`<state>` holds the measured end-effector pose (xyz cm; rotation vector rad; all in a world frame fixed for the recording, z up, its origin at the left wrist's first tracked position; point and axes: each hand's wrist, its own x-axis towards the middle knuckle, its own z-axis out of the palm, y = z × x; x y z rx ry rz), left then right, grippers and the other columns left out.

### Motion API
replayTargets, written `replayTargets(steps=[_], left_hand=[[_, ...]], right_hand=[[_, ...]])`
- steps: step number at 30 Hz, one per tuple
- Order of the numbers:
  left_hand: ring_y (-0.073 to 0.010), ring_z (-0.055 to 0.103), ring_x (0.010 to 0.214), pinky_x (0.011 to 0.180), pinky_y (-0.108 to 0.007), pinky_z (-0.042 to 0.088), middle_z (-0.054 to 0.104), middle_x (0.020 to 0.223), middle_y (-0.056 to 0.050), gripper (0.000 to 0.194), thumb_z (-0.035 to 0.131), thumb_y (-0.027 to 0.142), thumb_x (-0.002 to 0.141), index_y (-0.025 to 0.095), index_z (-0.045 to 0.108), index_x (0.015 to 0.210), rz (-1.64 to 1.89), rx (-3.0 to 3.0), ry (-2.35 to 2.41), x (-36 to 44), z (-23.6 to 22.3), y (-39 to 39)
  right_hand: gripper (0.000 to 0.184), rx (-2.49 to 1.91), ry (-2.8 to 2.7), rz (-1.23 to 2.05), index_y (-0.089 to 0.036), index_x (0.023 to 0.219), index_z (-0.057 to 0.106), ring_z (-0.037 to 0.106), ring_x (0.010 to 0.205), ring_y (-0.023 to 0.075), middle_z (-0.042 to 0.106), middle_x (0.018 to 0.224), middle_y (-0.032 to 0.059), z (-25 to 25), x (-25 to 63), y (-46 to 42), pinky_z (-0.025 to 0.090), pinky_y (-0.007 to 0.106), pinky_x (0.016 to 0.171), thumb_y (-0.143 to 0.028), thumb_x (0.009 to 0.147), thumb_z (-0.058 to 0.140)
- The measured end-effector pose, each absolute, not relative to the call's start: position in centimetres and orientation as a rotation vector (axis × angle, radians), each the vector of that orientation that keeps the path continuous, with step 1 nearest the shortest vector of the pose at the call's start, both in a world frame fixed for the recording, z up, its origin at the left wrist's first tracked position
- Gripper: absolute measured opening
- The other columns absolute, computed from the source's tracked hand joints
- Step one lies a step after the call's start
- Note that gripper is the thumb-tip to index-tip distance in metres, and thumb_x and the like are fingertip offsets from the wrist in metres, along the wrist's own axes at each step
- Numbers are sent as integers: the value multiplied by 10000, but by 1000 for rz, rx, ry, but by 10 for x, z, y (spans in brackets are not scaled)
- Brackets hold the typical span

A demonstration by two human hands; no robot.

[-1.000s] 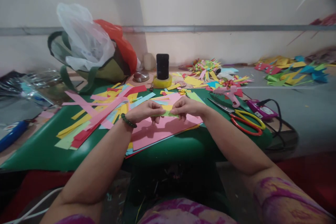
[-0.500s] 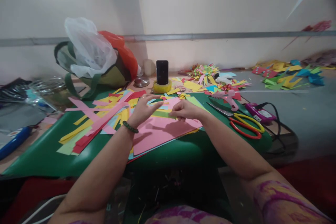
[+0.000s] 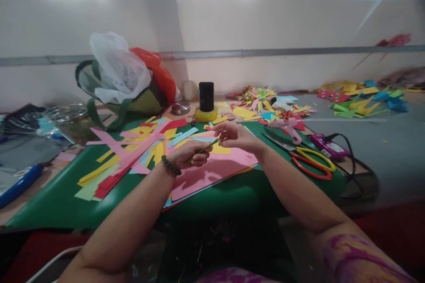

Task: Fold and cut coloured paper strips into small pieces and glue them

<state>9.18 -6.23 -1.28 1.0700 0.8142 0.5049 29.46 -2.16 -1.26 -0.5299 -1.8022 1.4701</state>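
My left hand (image 3: 192, 154), a dark green beaded bracelet (image 3: 171, 165) at its wrist, is closed around a narrow folded green paper strip (image 3: 212, 143). The strip's free end slants up to the right out of the fist. Close to that end is my right hand (image 3: 239, 136), its fingers bent and apart, with nothing visible between them. Below both hands lies a stack of coloured paper topped by a pink sheet (image 3: 206, 177). A yellow paper piece (image 3: 222, 148) rests on the pink sheet.
Loose paper strips (image 3: 129, 152) lie to the left. On the right are scissors (image 3: 308, 163), a pink glue gun (image 3: 288, 129) and a purple device (image 3: 328, 147) with a cable. Behind stand a phone (image 3: 206, 96) on a yellow tape roll (image 3: 206, 116), a bag (image 3: 142, 99) and a fringed paper bundle (image 3: 257, 95).
Both hands first pinched the green paper together. My left hand then opened while the right held it. Now the left fist grips the folded strip, and the right fingers have come apart.
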Motion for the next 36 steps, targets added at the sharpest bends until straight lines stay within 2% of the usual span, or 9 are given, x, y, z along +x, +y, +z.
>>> replayTargets(steps=[4,8,11,15,18,21,27,32,36], left_hand=[[-61,354,339,378,-159,310,460,414,36,301,491,407,888,166,510,708,502,1147,862,94,-17,-62],[-118,606,578,534,-210,472,675,713,-71,518,536,649,804,135,596,802,652,1355,919,97,-16,-64],[-87,566,538,505,-194,441,646,709,-23,456,615,601,779,146,582,794,681,1527,934,99,-12,-67],[-58,469,429,400,-176,346,546,596,32,417,519,571,853,164,541,768,647,1598,1013,100,-10,-70],[-57,464,421,383,-166,336,525,568,48,383,598,543,807,175,512,743,633,1624,1023,101,-12,-70],[-57,467,416,374,-161,336,564,565,35,385,683,514,737,172,511,702,623,1631,1039,102,-13,-69],[-63,493,406,362,-165,341,655,607,-23,372,675,501,731,139,605,686,579,1664,1095,103,-9,-69],[-79,536,422,354,-173,332,730,732,-74,361,683,481,720,128,673,790,564,1655,1119,103,-10,-69],[-109,628,499,425,-178,394,750,801,-91,298,692,429,733,134,692,773,594,1613,1139,101,-13,-66]], right_hand=[[274,-635,-1805,1408,-148,746,655,587,587,100,648,667,-1,-15,289,-23,500,238,571,-382,663,771],[302,-729,-1769,1429,-132,725,656,579,520,91,647,593,-3,-18,288,-19,479,224,523,-384,631,792],[341,-758,-1740,1443,-128,806,655,601,518,96,652,597,-10,-19,289,-17,488,223,525,-359,609,810],[380,-758,-1766,1408,-127,863,642,624,519,106,640,578,-25,-20,289,-17,500,221,526,-356,609,809],[386,-745,-1780,1396,-131,884,636,626,517,107,641,590,-26,-20,289,-16,498,223,524,-355,615,800],[373,-735,-1786,1387,-133,895,628,607,493,100,629,586,-32,-22,289,-14,481,221,509,-341,627,783],[351,-726,-1856,1372,-125,932,646,585,511,93,614,584,-36,-19,289,-18,456,215,510,-314,656,752],[195,-768,-2009,1318,-127,656,663,555,548,84,600,571,-15,-13,287,-25,447,206,519,-312,681,720],[225,-840,-1931,1301,-132,630,660,541,498,80,588,537,-20,-14,290,-22,443,207,482,-343,664,730]])
